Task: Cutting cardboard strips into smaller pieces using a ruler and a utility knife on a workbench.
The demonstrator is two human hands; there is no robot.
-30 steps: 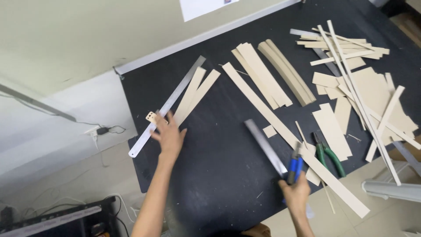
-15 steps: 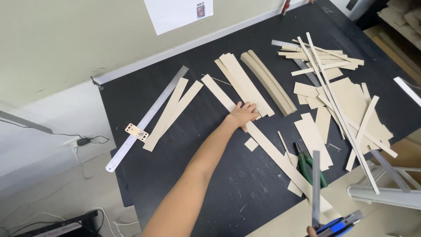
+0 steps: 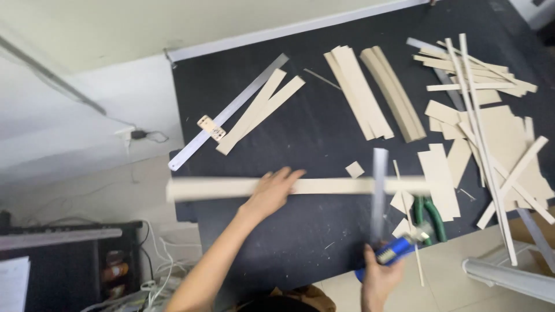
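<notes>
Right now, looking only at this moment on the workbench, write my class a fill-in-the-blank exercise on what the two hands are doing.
1. The left hand rests on a long wooden strip that lies ____ across the black table.
2. The right hand grips a hand saw by its ____ handle.
3. The pliers near the saw have ____ handles.
4. The small perforated wooden tag lies on the long ____ ruler.

Missing words: horizontally; blue; green; metal

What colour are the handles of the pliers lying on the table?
Green, on the pliers in the head view.
</notes>
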